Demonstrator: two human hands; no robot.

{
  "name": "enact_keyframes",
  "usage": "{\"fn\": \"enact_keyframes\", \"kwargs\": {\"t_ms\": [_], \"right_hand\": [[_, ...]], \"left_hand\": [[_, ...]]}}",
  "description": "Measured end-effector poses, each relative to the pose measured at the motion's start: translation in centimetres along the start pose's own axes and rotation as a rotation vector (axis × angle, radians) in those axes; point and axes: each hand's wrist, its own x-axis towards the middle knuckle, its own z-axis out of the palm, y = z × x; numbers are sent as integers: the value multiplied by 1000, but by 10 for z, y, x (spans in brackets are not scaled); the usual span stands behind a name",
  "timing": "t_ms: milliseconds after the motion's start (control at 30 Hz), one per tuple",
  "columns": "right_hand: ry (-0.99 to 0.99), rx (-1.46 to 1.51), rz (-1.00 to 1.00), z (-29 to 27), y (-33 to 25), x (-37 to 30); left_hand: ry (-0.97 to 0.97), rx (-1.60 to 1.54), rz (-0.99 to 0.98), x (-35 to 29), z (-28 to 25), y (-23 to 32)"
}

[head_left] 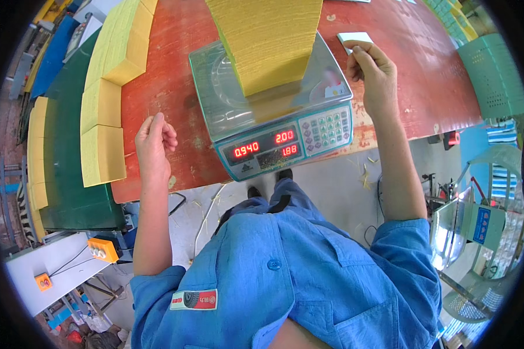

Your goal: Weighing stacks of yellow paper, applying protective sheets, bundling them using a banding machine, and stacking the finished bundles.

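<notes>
A tall stack of yellow paper sheets [268, 49] stands on the clear-covered pan of a digital scale [282, 139], whose red digits are lit. My left hand [153, 139] hovers over the red table between the scale and a row of yellow stacks. Its fingers are loosely curled, with nothing visible in them. Right of the scale, my right hand [375, 68] has its thumb and fingers drawn together beside a small white pad of paper [355, 38]. Whether it grips anything there is hidden by the fingers.
Bundled yellow paper stacks [102, 151] line the left edge of the red table [183, 104]. Beyond them, a dark green surface [70, 198] bears more yellow stacks. A green perforated crate [495, 75] stands at the right. Metal equipment [477, 232] is at lower right.
</notes>
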Motion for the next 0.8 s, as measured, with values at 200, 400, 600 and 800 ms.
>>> {"fn": "enact_keyframes", "kwargs": {"t_ms": [200, 400, 600, 800], "right_hand": [[19, 103, 91, 19, 11, -26], [-33, 127, 94, 17, 23, 14], [-194, 197, 83, 31, 45, 89], [-357, 266, 227, 60, 75, 142]], "left_hand": [[-65, 3, -9, 1, -8, -2], [-67, -44, 69, 12, 13, 29], [-66, -194, 81, 26, 40, 76], [-210, -249, 22, 37, 94, 167]]}}
